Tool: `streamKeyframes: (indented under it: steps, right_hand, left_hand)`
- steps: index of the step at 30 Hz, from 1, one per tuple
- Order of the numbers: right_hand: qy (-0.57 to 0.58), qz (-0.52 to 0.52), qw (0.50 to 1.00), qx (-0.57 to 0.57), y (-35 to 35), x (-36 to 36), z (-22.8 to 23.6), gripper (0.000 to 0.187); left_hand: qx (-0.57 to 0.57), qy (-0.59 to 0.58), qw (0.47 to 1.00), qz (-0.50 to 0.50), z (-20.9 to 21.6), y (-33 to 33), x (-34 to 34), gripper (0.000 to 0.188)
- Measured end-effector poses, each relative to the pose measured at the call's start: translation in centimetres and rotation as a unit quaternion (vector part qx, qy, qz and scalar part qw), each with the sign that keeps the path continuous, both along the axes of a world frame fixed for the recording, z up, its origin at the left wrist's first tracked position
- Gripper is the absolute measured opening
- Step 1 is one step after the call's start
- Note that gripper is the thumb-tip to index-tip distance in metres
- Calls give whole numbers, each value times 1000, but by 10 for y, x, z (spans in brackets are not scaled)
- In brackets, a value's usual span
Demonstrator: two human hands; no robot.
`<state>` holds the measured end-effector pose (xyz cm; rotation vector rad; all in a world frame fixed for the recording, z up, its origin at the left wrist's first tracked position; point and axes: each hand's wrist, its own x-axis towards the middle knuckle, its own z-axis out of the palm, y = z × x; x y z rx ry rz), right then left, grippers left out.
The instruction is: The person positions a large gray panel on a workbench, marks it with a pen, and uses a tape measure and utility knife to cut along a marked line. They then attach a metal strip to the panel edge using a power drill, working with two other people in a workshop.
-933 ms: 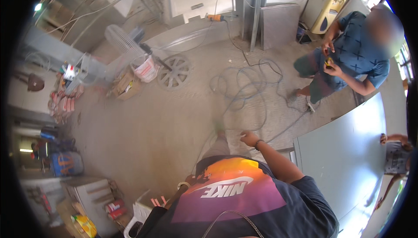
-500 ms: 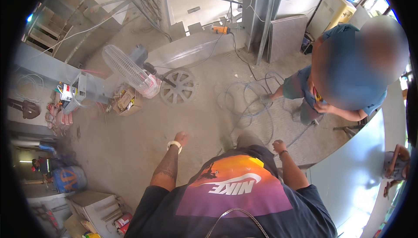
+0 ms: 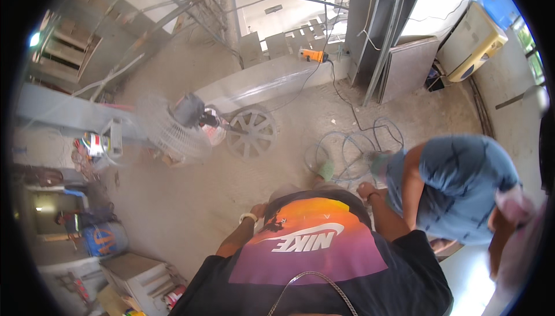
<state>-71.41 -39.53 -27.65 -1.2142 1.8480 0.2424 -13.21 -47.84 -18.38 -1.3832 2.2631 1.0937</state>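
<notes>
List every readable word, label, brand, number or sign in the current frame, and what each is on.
Black T-shirt: large white lettering on the orange-and-purple panel, legible but not copied here; smaller characters nearby are too small to read.
Blue rounded object at left: orange marking, too blurred to read.
Cream-and-yellow appliance: small dark mark, too small to read.

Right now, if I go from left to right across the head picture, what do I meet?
Blue drum, fan head, camera wearer's left hand, orange power tool, camera wearer's right hand, leaning panel, yellowish water dispenser.
</notes>
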Motion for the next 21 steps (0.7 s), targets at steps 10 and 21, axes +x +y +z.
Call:
streamKeyframes:
  steps: [10, 21]
  right_hand:
    - [-162, -210, 941, -208, -299, 44, 186, 46]
    - [-12, -564, 819, -105, -210, -25, 125, 39]
  left_hand:
    - [170, -98, 977, 80, -7, -160, 12, 39]
    - [38, 135, 989, 37, -17, -511, -188, 40]
